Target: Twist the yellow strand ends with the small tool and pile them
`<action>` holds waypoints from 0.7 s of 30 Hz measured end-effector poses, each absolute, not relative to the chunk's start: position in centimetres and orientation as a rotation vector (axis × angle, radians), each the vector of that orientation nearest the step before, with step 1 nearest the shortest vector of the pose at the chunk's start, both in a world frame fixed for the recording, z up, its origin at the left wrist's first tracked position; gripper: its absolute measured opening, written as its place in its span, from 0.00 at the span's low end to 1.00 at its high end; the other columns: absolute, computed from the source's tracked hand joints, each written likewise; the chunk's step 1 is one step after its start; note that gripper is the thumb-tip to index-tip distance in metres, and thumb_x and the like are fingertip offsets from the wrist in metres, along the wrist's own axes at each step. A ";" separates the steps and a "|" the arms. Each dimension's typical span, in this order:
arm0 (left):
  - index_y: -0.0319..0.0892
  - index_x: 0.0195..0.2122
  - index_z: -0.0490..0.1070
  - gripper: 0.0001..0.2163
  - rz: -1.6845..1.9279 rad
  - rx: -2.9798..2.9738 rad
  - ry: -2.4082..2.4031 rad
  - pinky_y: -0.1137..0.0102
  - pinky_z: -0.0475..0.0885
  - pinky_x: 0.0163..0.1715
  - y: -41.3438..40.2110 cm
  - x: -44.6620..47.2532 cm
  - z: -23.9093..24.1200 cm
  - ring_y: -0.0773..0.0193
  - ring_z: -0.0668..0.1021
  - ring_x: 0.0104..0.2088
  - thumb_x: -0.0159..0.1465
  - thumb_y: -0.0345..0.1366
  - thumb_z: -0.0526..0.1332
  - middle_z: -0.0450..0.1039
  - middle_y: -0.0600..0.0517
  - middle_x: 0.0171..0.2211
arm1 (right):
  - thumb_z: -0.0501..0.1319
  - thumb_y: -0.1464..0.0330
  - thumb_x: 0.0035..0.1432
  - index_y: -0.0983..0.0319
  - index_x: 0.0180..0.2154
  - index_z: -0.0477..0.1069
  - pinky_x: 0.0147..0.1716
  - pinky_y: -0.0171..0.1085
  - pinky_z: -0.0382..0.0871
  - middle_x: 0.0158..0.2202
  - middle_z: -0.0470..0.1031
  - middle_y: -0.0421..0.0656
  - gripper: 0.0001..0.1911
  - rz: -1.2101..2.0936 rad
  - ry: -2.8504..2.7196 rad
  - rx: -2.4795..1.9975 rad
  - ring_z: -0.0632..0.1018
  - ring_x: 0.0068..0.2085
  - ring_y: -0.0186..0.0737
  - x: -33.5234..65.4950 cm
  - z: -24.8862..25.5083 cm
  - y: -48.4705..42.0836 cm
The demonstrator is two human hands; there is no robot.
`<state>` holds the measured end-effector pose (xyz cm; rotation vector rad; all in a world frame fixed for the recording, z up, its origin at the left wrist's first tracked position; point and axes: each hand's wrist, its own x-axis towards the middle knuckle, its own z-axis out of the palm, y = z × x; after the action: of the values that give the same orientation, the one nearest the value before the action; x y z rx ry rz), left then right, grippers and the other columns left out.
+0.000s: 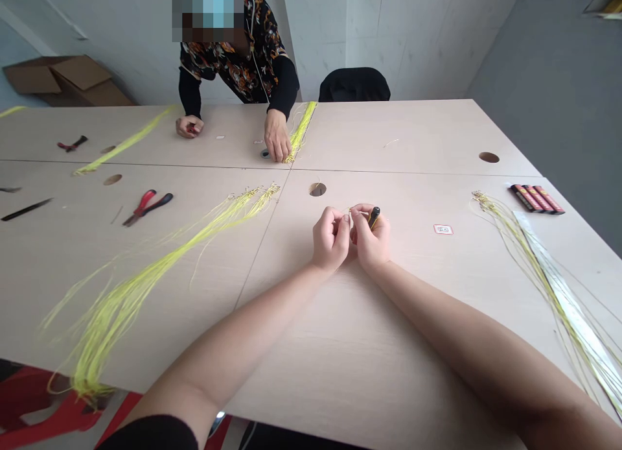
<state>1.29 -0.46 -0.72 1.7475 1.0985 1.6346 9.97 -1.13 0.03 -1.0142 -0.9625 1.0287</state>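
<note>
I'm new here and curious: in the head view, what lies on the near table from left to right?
Black comb → red-handled pliers → yellow strands → left hand → right hand with a black tool → small label → dark sticks.

The room has white walls (418, 28) and a grey wall (558, 80) on the right side. Several pale wooden tables stand pushed together as one big surface (413, 132). A black chair (354, 85) stands behind it, and flat cardboard boxes (68, 80) lie near the left wall.
</note>
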 end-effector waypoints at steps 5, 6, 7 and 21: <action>0.43 0.25 0.56 0.12 1.637 1.759 1.077 0.75 0.57 0.19 -0.5 1.3 -0.5 0.73 0.63 0.17 0.64 0.39 0.55 0.59 0.59 0.17 | 0.60 0.60 0.53 0.61 0.30 0.66 0.20 0.33 0.57 0.18 0.60 0.34 0.10 0.981 -0.987 -1.027 0.62 0.20 0.29 9.9 0.1 -1.2; 0.43 0.25 0.56 0.12 1.637 1.760 1.077 0.75 0.57 0.19 -0.5 1.3 -0.4 0.73 0.63 0.17 0.64 0.39 0.55 0.59 0.59 0.17 | 0.60 0.61 0.53 0.61 0.29 0.66 0.21 0.33 0.58 0.19 0.62 0.34 0.10 0.969 -0.993 -1.027 0.63 0.21 0.29 9.9 0.1 -1.2; 0.43 0.25 0.56 0.12 1.636 1.759 1.080 0.75 0.57 0.19 -0.5 1.3 -0.4 0.73 0.63 0.17 0.64 0.39 0.55 0.59 0.59 0.17 | 0.60 0.61 0.53 0.61 0.29 0.66 0.22 0.33 0.59 0.20 0.63 0.35 0.10 0.958 -0.999 -1.023 0.65 0.22 0.30 9.9 0.1 -1.2; 0.43 0.26 0.57 0.12 1.639 1.756 1.106 0.74 0.57 0.19 -0.5 1.4 -0.6 0.73 0.63 0.18 0.64 0.41 0.55 0.58 0.59 0.17 | 0.58 0.58 0.56 0.60 0.29 0.64 0.22 0.33 0.60 0.21 0.63 0.37 0.12 0.916 -1.015 -1.030 0.67 0.24 0.32 9.8 -0.2 -1.0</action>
<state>1.38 -0.48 -0.56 1.7563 1.1065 1.6392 9.80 -0.99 -0.16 -1.0300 -1.0147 0.9156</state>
